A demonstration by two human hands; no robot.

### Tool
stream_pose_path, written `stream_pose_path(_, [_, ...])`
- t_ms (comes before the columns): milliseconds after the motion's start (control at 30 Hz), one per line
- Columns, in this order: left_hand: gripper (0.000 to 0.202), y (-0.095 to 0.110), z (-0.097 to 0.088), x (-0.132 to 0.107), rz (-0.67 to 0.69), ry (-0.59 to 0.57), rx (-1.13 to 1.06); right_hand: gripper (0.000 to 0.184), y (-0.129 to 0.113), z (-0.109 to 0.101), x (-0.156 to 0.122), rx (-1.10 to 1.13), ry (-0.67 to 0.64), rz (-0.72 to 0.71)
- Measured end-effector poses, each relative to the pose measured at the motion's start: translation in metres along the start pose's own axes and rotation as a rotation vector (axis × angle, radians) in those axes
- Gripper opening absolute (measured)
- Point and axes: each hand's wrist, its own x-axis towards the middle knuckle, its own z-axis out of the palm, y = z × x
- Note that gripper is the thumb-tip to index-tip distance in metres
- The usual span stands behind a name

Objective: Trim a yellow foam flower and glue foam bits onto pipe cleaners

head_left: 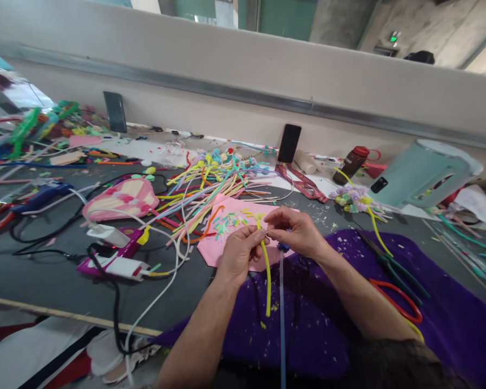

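In the head view, my left hand [245, 249] pinches a yellow pipe cleaner [268, 283], whose long end hangs down toward me. Close against it, my right hand [292, 231] has its thumb and fingers pressed together at the top of the same piece; what they grip there is hidden. Beneath both hands lies a pink sheet [210, 251] scattered with short cut bits [228, 222] in green, yellow and blue. Just below my right hand is a blue-tipped tool with a pale glue stick [282, 319] running toward me.
A purple cloth [389, 335] covers the near right, with pliers [392, 267] and red-handled scissors [400, 302] on it. To the left stand a purple power strip [125, 248] and tangled cables. Behind are pipe cleaners [210, 200], a phone [289, 143], a brown bottle [350, 165] and a kettle [425, 173].
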Motion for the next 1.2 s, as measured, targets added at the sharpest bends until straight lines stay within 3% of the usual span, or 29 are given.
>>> stream_pose_path(167, [0.025, -0.002, -0.001, 0.001, 0.043, 0.016, -0.017, 0.017, 0.007, -0.005, 0.005, 0.267, 0.032, 0.178])
stream_pose_path(267, [0.025, -0.002, -0.001, 0.001, 0.066, 0.033, -0.016, 0.02, 0.011, -0.008, 0.006, 0.301, 0.009, 0.233])
stream_pose_path(433, [0.025, -0.001, -0.001, 0.0, 0.08, 0.043, 0.027, 0.016, 0.01, -0.006, 0.004, 0.194, -0.104, 0.227])
stream_pose_path(667, [0.025, -0.002, -0.003, 0.0, 0.07, 0.009, 0.051, 0.01, 0.007, -0.001, 0.003, 0.183, -0.053, 0.24])
stream_pose_path(933, [0.027, -0.002, -0.003, 0.0, 0.059, -0.061, 0.077, 0.013, 0.012, -0.001, 0.003, 0.336, -0.078, 0.255])
stream_pose_path(1200, [0.029, -0.004, -0.001, 0.0, 0.097, -0.036, 0.137, 0.018, 0.029, -0.003, 0.006, 0.54, -0.152, 0.323])
